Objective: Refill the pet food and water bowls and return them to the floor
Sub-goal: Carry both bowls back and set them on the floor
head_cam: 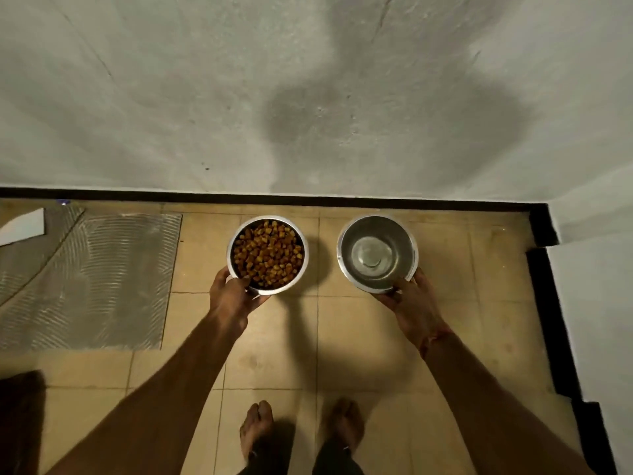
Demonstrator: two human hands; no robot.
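Observation:
A steel bowl full of brown kibble (270, 250) is held from its near side by my left hand (233, 294), fingers wrapped under the rim. To its right, a steel bowl with clear water (376, 253) is gripped at its near edge by my right hand (412, 303). Both bowls are low over the tan tiled floor (342, 337), close to the wall; I cannot tell whether they touch it.
A grey wall (308, 97) with a black skirting strip (308, 200) runs just behind the bowls. A grey patterned mat (102, 279) lies on the floor to the left. A wall corner (582, 269) juts in at right. My bare feet (301, 430) stand on the tiles below.

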